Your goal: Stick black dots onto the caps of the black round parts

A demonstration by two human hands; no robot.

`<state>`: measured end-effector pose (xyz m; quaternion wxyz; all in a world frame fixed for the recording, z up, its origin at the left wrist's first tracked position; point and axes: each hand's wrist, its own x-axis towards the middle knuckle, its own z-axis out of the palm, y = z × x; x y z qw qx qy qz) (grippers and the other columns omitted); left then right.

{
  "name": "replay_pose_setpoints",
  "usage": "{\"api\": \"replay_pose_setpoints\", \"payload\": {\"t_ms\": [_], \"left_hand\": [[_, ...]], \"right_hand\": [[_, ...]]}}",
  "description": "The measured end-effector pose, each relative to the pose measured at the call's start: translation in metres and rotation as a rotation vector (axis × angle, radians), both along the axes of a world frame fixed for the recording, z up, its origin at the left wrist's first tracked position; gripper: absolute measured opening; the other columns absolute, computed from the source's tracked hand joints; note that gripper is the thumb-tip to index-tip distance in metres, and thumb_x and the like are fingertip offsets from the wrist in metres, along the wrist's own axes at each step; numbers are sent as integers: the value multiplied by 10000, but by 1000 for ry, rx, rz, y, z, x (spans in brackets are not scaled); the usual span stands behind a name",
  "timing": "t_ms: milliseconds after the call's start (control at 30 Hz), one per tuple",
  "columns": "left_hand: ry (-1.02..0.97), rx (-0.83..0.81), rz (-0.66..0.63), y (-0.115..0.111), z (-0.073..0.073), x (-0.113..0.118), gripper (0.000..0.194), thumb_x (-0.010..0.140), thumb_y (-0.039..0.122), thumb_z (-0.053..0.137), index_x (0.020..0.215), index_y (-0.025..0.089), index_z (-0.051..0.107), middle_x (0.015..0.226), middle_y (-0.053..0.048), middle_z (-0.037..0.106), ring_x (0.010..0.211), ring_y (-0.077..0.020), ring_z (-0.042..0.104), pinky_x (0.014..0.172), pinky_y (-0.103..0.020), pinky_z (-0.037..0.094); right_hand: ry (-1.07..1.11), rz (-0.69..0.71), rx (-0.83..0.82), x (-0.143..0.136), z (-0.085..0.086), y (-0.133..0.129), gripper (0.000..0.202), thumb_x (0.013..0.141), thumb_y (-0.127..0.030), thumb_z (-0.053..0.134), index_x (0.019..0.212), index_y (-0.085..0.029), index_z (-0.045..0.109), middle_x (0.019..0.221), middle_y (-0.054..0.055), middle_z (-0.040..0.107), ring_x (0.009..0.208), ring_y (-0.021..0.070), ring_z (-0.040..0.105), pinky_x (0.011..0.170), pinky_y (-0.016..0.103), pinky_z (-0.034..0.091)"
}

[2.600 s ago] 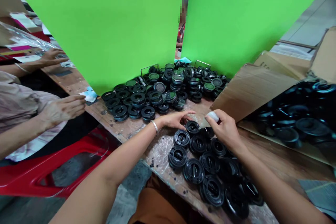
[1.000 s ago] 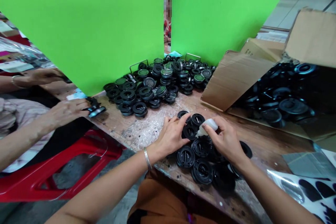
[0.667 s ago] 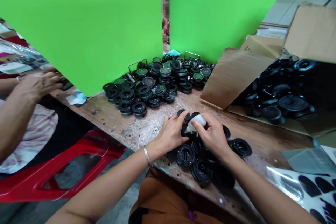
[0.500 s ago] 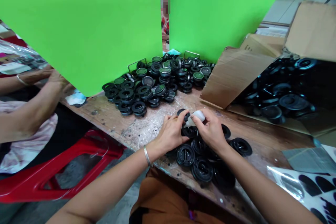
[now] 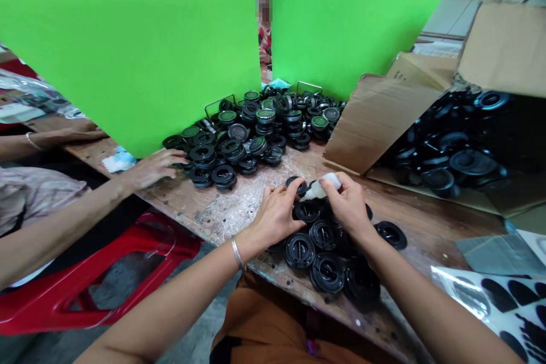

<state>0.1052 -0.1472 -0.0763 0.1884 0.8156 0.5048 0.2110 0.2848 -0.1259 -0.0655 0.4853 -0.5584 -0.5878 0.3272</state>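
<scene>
My right hand (image 5: 347,205) is closed round a small white squeeze bottle (image 5: 322,186), tilted so its nozzle points down and left. The tip is over a black round plastic part (image 5: 306,211); I cannot tell whether it touches. My left hand (image 5: 277,213) grips this part at its left side, thumb and forefinger spread along its rim. More black round parts of the same sort, such as a ridged one (image 5: 300,250), lie close together below and to the right of my hands. Some are hidden behind my right hand.
A large pile of black round parts (image 5: 232,148) stands before the green boards (image 5: 183,28). On the right, a cardboard box (image 5: 362,119) lies with more inside, near sticker sheets (image 5: 490,296). A co-worker's hand (image 5: 160,168) touches the pile's left; a red stool (image 5: 106,284) stands below.
My right hand has moved slightly up and right, and the bottle lies flatter, showing more of its length. The co-worker's hand has reached right to the pile. My left hand has hardly moved.
</scene>
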Motion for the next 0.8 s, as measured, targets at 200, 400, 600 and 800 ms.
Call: {"api": "replay_pose_setpoints", "payload": {"t_ms": [200, 400, 600, 800], "left_hand": [[-66, 6, -14, -8, 6, -8, 986, 656, 301, 823, 1456, 297, 247, 1191, -61, 633, 1139, -304, 507, 969, -460, 320], [-162, 16, 40, 5, 15, -9, 907, 681, 267, 800, 1434, 277, 294, 1185, -59, 608, 1167, -296, 488, 1019, -472, 314], [-88, -13, 4, 33, 13, 18, 969, 653, 276, 817, 1457, 267, 277, 1228, -74, 624, 1186, -333, 459, 984, -491, 312], [-3, -76, -58, 62, 8, 36, 1022, 630, 313, 826, 1473, 248, 251, 1291, -96, 622, 1214, -361, 440, 963, -501, 303]], "right_hand": [[501, -97, -217, 37, 8, 15, 355, 646, -481, 738, 765, -169, 618, 654, 30, 620, 471, 106, 437, 401, 237, 325], [372, -185, -96, 62, 13, 26, 373, 642, -503, 749, 746, -166, 627, 608, 13, 601, 470, 109, 461, 404, 235, 347], [12, -194, 35, 60, 2, 33, 371, 744, -542, 670, 776, -173, 638, 634, 1, 588, 546, 137, 494, 502, 266, 385], [-90, -205, 80, 55, -3, 40, 342, 782, -519, 621, 756, -178, 616, 651, 3, 581, 587, 152, 495, 552, 277, 385]]}}
